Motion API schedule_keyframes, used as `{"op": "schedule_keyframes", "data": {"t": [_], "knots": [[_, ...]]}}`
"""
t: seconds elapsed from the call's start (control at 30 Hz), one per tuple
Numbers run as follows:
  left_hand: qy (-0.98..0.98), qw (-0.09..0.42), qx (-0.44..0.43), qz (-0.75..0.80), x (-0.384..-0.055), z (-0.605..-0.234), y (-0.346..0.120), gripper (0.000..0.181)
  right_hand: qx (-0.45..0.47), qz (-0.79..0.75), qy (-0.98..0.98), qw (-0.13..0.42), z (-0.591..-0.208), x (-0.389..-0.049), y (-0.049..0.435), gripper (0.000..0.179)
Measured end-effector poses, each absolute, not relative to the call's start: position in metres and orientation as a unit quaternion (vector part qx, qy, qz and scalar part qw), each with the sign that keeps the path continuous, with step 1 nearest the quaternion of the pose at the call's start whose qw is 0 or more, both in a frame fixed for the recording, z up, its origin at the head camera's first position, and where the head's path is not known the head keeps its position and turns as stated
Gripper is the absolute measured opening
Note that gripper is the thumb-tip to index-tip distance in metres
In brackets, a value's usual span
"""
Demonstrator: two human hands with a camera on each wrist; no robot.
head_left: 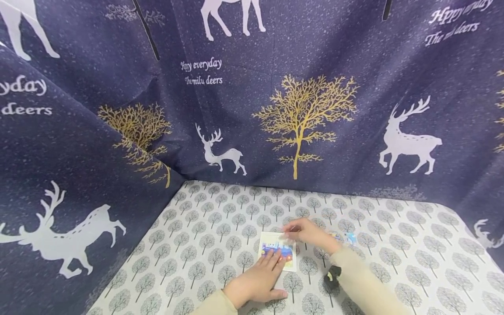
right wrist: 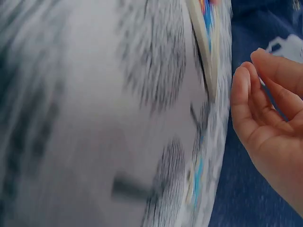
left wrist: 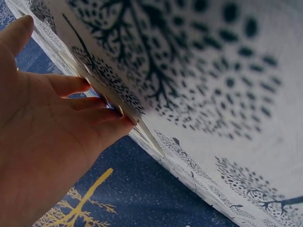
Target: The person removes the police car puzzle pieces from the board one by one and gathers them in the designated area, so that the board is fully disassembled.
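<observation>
A small square picture board (head_left: pixel 293 267) with a pale border lies on the tree-print cloth, showing a blue cartoon vehicle. My left hand (head_left: pixel 260 278) rests on its lower part with fingers fairly straight, hiding some of the picture. In the left wrist view the fingertips of the left hand (left wrist: pixel 61 113) touch the board (left wrist: pixel 154 141), seen nearly edge-on. Over the board's upper right corner hovers my right hand (head_left: pixel 309 232), fingers loosely bent. The right wrist view shows the right hand (right wrist: pixel 270 104) apart from the board (right wrist: pixel 202 40), and nothing can be made out in its fingers.
Small flat colourful pieces (head_left: pixel 349 237) lie on the cloth to the right, partly behind the right forearm. A dark band (head_left: pixel 332 276) sits at the right wrist. The white tree-print cloth (head_left: pixel 189 262) covers the table, and a navy deer-print curtain (head_left: pixel 244 105) hangs behind and at left.
</observation>
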State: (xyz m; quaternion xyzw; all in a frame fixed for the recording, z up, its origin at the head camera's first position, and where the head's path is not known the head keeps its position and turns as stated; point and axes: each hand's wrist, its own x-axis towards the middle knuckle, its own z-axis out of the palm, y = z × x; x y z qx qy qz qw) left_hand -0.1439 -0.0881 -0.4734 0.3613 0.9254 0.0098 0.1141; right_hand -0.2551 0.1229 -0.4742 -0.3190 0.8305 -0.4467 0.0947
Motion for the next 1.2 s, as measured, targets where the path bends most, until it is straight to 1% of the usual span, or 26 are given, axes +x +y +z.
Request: {"op": "schedule_keyframes", "data": {"t": [0.13,0.2,0.4,0.57,0.8,1.2], "knots": [[0.926,0.116,0.359,0.013,-0.144,-0.472,-0.088,0.085,-0.331,-0.457,0.818,0.115,-0.477,-0.256,0.104,0.021],[0.926,0.114,0.359,0.011,-0.144,-0.472,-0.087,0.085,-0.321,-0.459,0.818,0.128,-0.479,-0.257,0.096,0.021],[0.926,0.103,0.362,0.005,-0.143,-0.470,-0.084,0.084,-0.313,-0.449,0.823,0.151,-0.484,-0.258,0.089,0.018],[0.928,0.101,0.360,-0.002,-0.143,-0.469,-0.084,0.085,-0.329,-0.431,0.829,0.139,-0.483,-0.257,0.085,0.016],[0.928,0.096,0.360,-0.004,-0.139,-0.473,-0.084,0.086,-0.319,-0.407,0.842,0.151,-0.487,-0.255,0.076,0.014],[0.925,0.081,0.372,-0.016,-0.133,-0.476,-0.088,0.085,-0.324,-0.401,0.844,0.149,-0.486,-0.253,0.071,0.013]]}}
